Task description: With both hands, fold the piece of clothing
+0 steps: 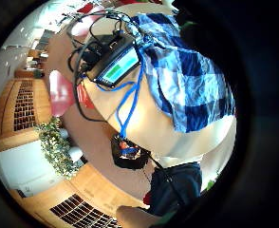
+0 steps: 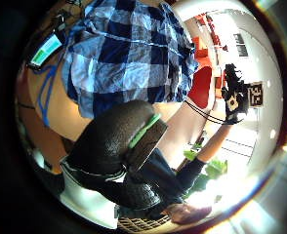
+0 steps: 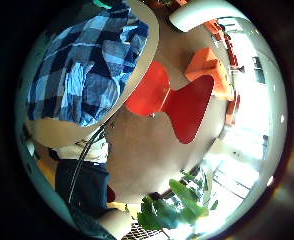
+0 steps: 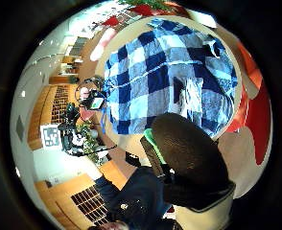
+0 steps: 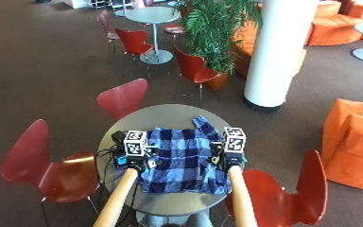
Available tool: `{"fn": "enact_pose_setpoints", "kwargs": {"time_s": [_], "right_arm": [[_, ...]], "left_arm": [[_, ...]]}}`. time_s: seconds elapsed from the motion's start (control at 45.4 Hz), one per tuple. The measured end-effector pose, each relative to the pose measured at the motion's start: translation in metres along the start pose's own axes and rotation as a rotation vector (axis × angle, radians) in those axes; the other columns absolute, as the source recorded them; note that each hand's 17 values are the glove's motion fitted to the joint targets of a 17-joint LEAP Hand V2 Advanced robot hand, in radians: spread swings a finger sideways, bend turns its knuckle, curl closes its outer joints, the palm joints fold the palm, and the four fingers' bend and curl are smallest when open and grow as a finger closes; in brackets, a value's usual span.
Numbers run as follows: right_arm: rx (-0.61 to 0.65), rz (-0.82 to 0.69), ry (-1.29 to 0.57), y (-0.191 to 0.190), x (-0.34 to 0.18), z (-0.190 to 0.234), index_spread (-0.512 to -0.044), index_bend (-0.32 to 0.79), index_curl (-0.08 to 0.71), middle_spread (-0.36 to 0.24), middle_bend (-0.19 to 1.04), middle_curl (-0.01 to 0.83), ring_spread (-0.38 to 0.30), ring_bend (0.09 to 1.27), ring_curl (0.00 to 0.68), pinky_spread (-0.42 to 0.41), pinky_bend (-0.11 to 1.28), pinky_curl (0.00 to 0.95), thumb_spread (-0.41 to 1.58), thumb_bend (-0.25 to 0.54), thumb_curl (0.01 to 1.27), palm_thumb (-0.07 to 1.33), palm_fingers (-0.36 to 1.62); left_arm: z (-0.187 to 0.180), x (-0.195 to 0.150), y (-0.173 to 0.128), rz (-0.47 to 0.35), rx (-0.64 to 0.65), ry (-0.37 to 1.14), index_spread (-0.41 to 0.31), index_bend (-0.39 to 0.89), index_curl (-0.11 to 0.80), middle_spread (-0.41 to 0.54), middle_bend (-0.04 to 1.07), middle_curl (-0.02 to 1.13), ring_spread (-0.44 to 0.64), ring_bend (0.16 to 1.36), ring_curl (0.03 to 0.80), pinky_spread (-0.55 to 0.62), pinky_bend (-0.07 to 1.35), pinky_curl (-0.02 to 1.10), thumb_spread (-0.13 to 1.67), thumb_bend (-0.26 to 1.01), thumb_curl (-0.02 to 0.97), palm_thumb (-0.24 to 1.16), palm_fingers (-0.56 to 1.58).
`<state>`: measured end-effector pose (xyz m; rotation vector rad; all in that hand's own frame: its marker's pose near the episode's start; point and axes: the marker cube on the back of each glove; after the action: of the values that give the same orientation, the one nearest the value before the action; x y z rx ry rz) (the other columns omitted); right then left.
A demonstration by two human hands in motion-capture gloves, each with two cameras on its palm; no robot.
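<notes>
From the outside view I see the blue checked shirt (image 5: pixel 183 161) spread on the round grey table (image 5: pixel 162 116), its near hem close to the table's near edge and bare tabletop beyond the far hem. Red chairs (image 5: pixel 124 97) ring the table. My left hand (image 5: pixel 135 163) hovers at the shirt's left edge, my right hand (image 5: pixel 225 158) at its right edge, forearms roughly parallel. I cannot tell the state of either hand's fingers. Only the left little finger side palm view shows a small device (image 1: pixel 113 64) with a blue cable (image 1: pixel 130 102) beside the shirt.
</notes>
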<state>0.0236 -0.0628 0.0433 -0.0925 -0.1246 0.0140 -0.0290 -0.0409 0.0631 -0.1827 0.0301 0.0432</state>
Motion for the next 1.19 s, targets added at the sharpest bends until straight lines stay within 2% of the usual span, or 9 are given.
{"fn": "enact_pose_setpoints", "kwargs": {"time_s": [0.242, 0.397, 0.485, 0.595, 0.683, 0.837, 1.014, 1.124, 1.19], "right_arm": [[-0.08, 0.023, 0.033, -0.004, 0.009, 0.03, -0.423, 0.11, 0.185, -0.059, 0.18, 0.283, 0.075, 0.42, 0.279, 0.23, 0.56, 0.35, 1.18, 0.042, 0.25, 0.43, 0.06], [-0.187, 0.029, 0.059, -0.015, 0.013, 0.07, -0.429, 0.11, 0.178, -0.035, 0.17, 0.283, 0.105, 0.43, 0.286, 0.245, 0.6, 0.361, 1.11, 0.007, 0.28, 0.46, -0.01], [-0.205, 0.052, 0.081, 0.011, 0.003, 0.066, -0.431, 0.1, 0.17, -0.025, 0.16, 0.275, 0.117, 0.43, 0.282, 0.249, 0.63, 0.363, 1.08, -0.014, 0.29, 0.48, -0.04], [-0.337, 0.066, 0.099, 0.055, -0.012, 0.065, -0.438, 0.11, 0.161, -0.019, 0.16, 0.268, 0.127, 0.44, 0.283, 0.261, 0.65, 0.366, 1.03, -0.019, 0.3, 0.5, -0.06], [-0.395, 0.061, 0.107, 0.058, -0.012, 0.076, -0.443, 0.11, 0.159, -0.016, 0.16, 0.264, 0.131, 0.45, 0.285, 0.265, 0.66, 0.368, 1.01, -0.021, 0.31, 0.51, -0.05], [-0.488, 0.08, 0.072, 0.056, -0.01, 0.09, -0.445, 0.11, 0.155, -0.016, 0.17, 0.26, 0.135, 0.46, 0.289, 0.269, 0.71, 0.376, 0.97, -0.022, 0.32, 0.55, -0.03], [-0.437, 0.061, 0.128, 0.048, -0.005, 0.099, -0.445, 0.1, 0.147, -0.02, 0.17, 0.262, 0.129, 0.5, 0.298, 0.268, 0.75, 0.38, 0.95, -0.022, 0.33, 0.58, -0.01], [-0.475, 0.003, 0.121, 0.051, -0.01, 0.108, -0.44, 0.11, 0.146, -0.035, 0.2, 0.273, 0.101, 0.52, 0.303, 0.257, 0.77, 0.379, 0.94, -0.012, 0.34, 0.61, 0.06], [-0.411, 0.031, 0.149, 0.048, -0.009, 0.11, -0.434, 0.12, 0.15, -0.046, 0.2, 0.283, 0.08, 0.53, 0.307, 0.249, 0.76, 0.373, 0.94, -0.002, 0.36, 0.66, 0.1]], "left_arm": [[0.04, 0.002, 0.0, 0.05, -0.133, 0.055, -0.155, 0.08, 0.185, 0.194, 0.17, 0.22, 0.27, 0.69, 0.323, 0.19, 0.68, 0.39, 0.94, -0.03, 0.247, 0.06, 0.01], [0.057, 0.012, 0.023, 0.066, -0.272, 0.041, -0.168, 0.07, 0.164, 0.215, 0.16, 0.22, 0.29, 0.73, 0.322, 0.2, 0.73, 0.39, 0.89, -0.03, 0.268, 0.05, -0.05], [0.049, 0.022, 0.049, 0.047, -0.306, 0.012, -0.177, 0.07, 0.152, 0.231, 0.15, 0.22, 0.3, 0.74, 0.322, 0.21, 0.76, 0.39, 0.86, -0.03, 0.279, 0.06, -0.07], [0.074, 0.024, 0.051, 0.06, -0.4, -0.022, -0.189, 0.07, 0.141, 0.246, 0.14, 0.21, 0.33, 0.73, 0.313, 0.24, 0.81, 0.4, 0.83, -0.02, 0.3, 0.11, -0.1], [0.085, 0.026, 0.054, 0.054, -0.447, -0.027, -0.196, 0.09, 0.14, 0.254, 0.14, 0.2, 0.36, 0.72, 0.306, 0.26, 0.84, 0.4, 0.82, -0.02, 0.31, 0.14, -0.11], [0.095, 0.025, 0.05, 0.039, -0.411, -0.054, -0.199, 0.12, 0.153, 0.267, 0.13, 0.18, 0.4, 0.7, 0.294, 0.3, 0.86, 0.39, 0.82, -0.02, 0.323, 0.18, -0.1], [0.097, 0.019, 0.037, -0.011, -0.311, -0.128, -0.192, 0.16, 0.194, 0.278, 0.12, 0.16, 0.43, 0.7, 0.286, 0.32, 0.83, 0.37, 0.83, -0.03, 0.33, 0.21, -0.05], [0.096, 0.021, 0.035, 0.0, -0.268, -0.13, -0.181, 0.2, 0.236, 0.181, 0.23, 0.21, 0.35, 0.66, 0.271, 0.27, 0.74, 0.34, 0.85, -0.03, 0.329, 0.23, 0.13], [0.095, 0.025, 0.042, 0.022, -0.289, -0.113, -0.182, 0.24, 0.266, 0.101, 0.27, 0.23, 0.26, 0.6, 0.256, 0.18, 0.68, 0.33, 0.88, -0.02, 0.329, 0.25, 0.27]]}}
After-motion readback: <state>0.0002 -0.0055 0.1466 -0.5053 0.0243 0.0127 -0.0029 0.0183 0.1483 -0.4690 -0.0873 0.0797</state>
